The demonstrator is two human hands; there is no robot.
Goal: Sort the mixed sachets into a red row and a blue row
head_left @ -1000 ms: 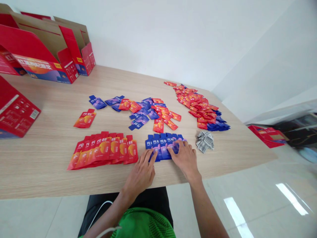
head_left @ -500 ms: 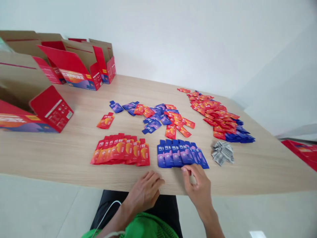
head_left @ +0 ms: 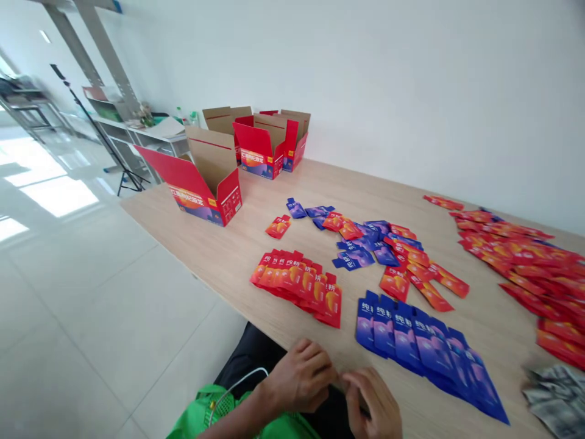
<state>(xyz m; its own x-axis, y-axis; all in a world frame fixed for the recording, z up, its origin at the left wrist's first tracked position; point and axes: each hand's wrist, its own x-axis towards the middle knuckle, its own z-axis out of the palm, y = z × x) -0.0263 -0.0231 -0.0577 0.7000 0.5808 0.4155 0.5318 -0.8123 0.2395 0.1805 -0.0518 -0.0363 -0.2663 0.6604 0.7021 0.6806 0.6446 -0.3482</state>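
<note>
My left hand (head_left: 299, 381) and my right hand (head_left: 372, 405) meet at the table's near edge, fingers curled and fingertips touching one another. Whatever sits between them is too small to name. Just beyond my right hand lies a fanned row of blue sachets (head_left: 411, 335). A fanned row of red sachets (head_left: 299, 283) lies left of it, beyond my left hand. Neither hand touches a sachet row.
Loose red and blue sachets (head_left: 379, 244) are scattered mid-table; a big red pile (head_left: 516, 256) lies at right, a crumpled silver wrapper (head_left: 555, 399) at the lower right. Open red cartons (head_left: 205, 183) (head_left: 267, 143) stand at the far left of the wooden table (head_left: 228, 256). Shelving and a tripod stand beyond.
My hands left the blue row, drew back to the table edge and came together. My view swung left, bringing the cartons and the room into sight.
</note>
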